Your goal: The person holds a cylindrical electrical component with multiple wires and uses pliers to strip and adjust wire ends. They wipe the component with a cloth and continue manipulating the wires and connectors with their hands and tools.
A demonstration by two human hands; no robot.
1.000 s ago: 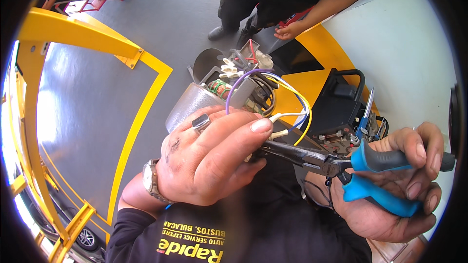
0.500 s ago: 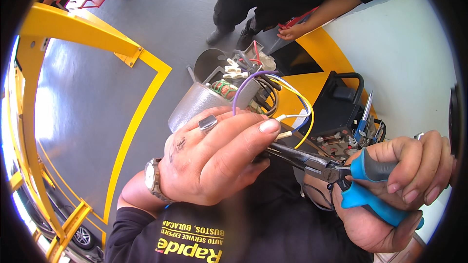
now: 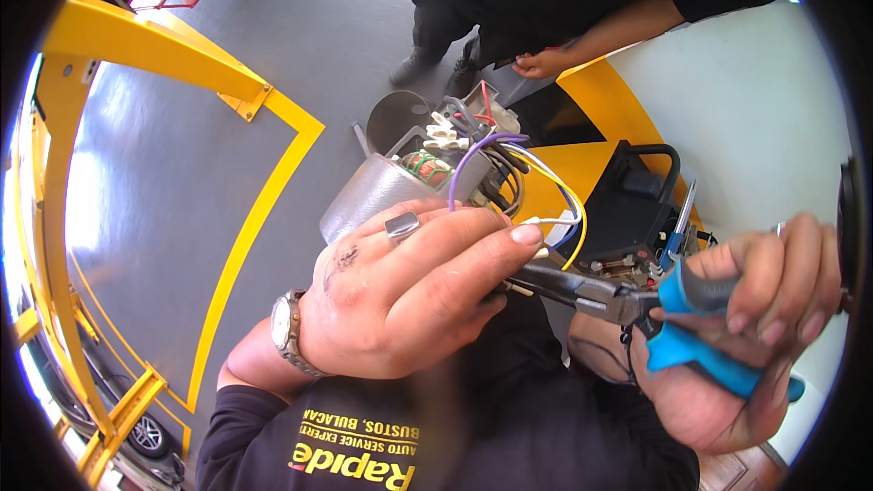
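My left hand [image 3: 427, 286], with a ring and a wristwatch, is closed around wires beside a silver-grey motor housing [image 3: 373, 198]; its fingertips are partly hidden. A purple wire [image 3: 457, 173] runs down behind its fingers. White [image 3: 548, 220] and yellow wires [image 3: 580, 223] loop out near the thumb. Pliers [image 3: 605, 298] with long dark jaws and blue-black handles are gripped in my right hand [image 3: 773, 309]. Their jaw tips reach under my left thumb, where what they touch is hidden. Copper windings [image 3: 427, 166] and white connectors [image 3: 443, 134] show in the open housing.
Beyond the motor stands another person [image 3: 536, 9] in dark clothes, one arm reaching down. A black case with a handle [image 3: 627, 186] and several tools [image 3: 673, 250] lie at the right. A yellow metal frame [image 3: 155, 50] rises at the left over the grey floor [image 3: 191, 182].
The motor, my left hand and the pliers' jaws appear slightly farther right. My right hand sits a little higher. The other person's reaching hand has shifted slightly left.
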